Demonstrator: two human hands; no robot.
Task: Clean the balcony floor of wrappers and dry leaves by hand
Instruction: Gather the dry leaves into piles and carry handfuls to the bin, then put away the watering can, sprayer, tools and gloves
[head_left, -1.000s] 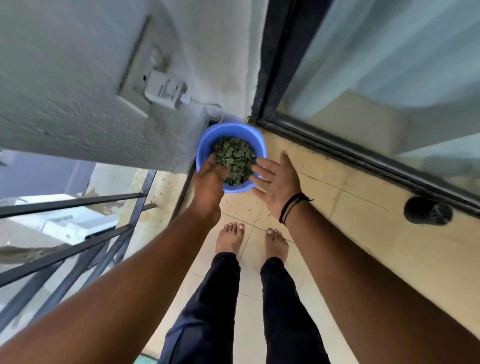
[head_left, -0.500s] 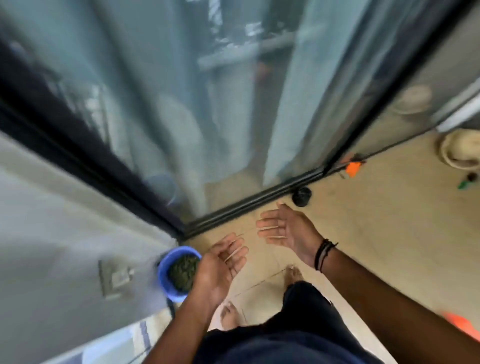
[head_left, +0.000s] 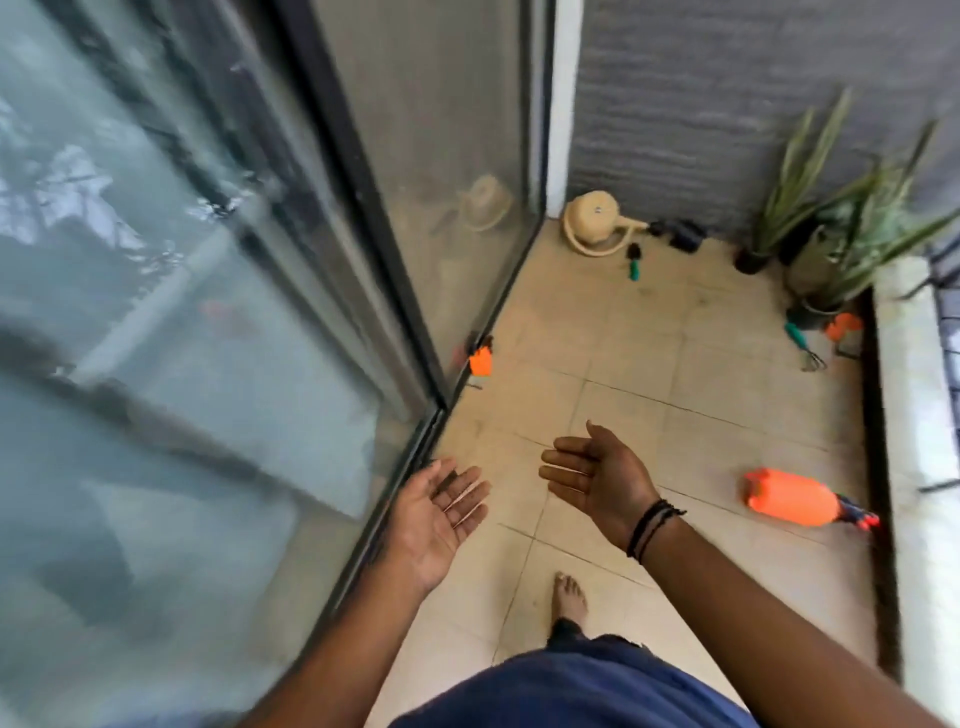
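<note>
Head view looks down along the balcony floor (head_left: 675, 374), pale tiles running from my feet to the far wall. Orange wrappers lie on it: one small piece (head_left: 481, 360) against the bottom rail of the glass door (head_left: 426, 171), ahead of my left hand and well apart from it; another orange scrap (head_left: 844, 326) sits far off by the plant pots, too blurred to say more. A bigger orange bottle (head_left: 789, 498) lies on its side near the right-hand ledge, level with my right hand but apart from it, with bare tile between.

My left hand (head_left: 439, 514) is held palm up over the door track, fingers straight and slightly spread, nothing in its grip. My right hand (head_left: 597, 473) is also out in front, palm turned inward, fingers loose and together, holding nothing. Black bands (head_left: 652, 525) circle my right wrist. Neither hand touches the floor or anything on it.

Below them my bare foot (head_left: 569, 597) stands on the tiles, with dark blue trousers (head_left: 571, 691) at the bottom edge.

Farther out, a cream watering can (head_left: 597, 223) stands in the far corner beside the door, a green-handled trowel (head_left: 634, 262) lies just before it, and spiky green plants (head_left: 841, 218) in pots fill the right corner, a small hand rake (head_left: 805, 345) lying near them.
</note>
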